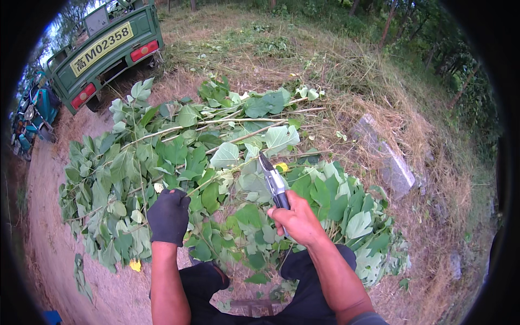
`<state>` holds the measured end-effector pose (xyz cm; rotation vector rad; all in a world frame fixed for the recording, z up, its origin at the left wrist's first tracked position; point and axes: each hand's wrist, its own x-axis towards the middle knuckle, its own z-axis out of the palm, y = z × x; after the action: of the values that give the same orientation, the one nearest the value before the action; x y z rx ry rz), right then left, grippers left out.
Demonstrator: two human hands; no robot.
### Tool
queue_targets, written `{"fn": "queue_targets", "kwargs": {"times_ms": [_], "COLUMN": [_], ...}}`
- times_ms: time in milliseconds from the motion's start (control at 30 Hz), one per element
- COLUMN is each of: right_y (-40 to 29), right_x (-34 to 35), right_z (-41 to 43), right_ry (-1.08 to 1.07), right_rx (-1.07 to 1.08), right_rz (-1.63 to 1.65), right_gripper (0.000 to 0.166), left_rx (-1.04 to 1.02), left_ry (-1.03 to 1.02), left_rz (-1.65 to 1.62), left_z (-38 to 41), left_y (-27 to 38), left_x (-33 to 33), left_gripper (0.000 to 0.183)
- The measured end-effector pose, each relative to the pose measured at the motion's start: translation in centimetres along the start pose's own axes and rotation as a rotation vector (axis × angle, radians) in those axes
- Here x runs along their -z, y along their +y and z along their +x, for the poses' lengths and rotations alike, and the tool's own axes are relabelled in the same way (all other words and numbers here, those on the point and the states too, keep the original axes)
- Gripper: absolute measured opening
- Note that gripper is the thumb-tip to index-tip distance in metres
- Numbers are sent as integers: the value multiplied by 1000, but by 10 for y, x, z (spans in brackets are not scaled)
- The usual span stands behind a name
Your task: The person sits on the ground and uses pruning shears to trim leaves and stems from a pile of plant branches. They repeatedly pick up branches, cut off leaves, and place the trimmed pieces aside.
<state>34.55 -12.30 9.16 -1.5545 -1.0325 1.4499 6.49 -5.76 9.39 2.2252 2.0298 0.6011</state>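
My left hand [169, 217], in a dark glove, is closed on a thin leafy branch [207, 183] that runs up and to the right. Bare, my right hand [298, 219] grips the dark handles of pruning shears [275, 181]. The tips of the shears lie close to the upper part of that branch; whether they touch it I cannot tell. Beneath and beyond both hands lies a wide heap of cut leafy branches [122, 178], bare stem ends mostly to the right. More large green leaves [357, 207] are piled right of my right hand.
A green cargo vehicle [144, 34] stands at the upper left, with a teal vehicle [42, 105] beside it. A stone block [396, 168] lies in dry grass to the right. Trees [443, 40] line the upper right. Below, between my legs, part of a low stool [256, 304] shows.
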Motion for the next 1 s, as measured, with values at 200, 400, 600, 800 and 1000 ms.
{"fn": "queue_targets", "kwargs": {"times_ms": [200, 400, 600, 800, 1000], "right_y": [0, 10, 7, 7, 4], "right_x": [-1, 2, -5, -7, -10], "right_z": [1, 4, 4, 5, 5], "right_ry": [-74, -187, -281, -254, -191], "right_rx": [12, 18, -31, -20, -9], "right_rz": [388, 410, 551, 561, 546], "right_gripper": [25, 34, 42, 40, 30], "left_rx": [14, 31, 36, 19, 18], "left_ry": [-7, 9, -25, -35, -51], "left_rz": [-47, -71, -56, -71, -61], "left_z": [0, 2, -1, -1, -1], "left_y": [-12, -10, -10, -7, -7], "left_x": [1, 1, 0, 1, -1], "left_gripper": [17, 18, 13, 13, 12]}}
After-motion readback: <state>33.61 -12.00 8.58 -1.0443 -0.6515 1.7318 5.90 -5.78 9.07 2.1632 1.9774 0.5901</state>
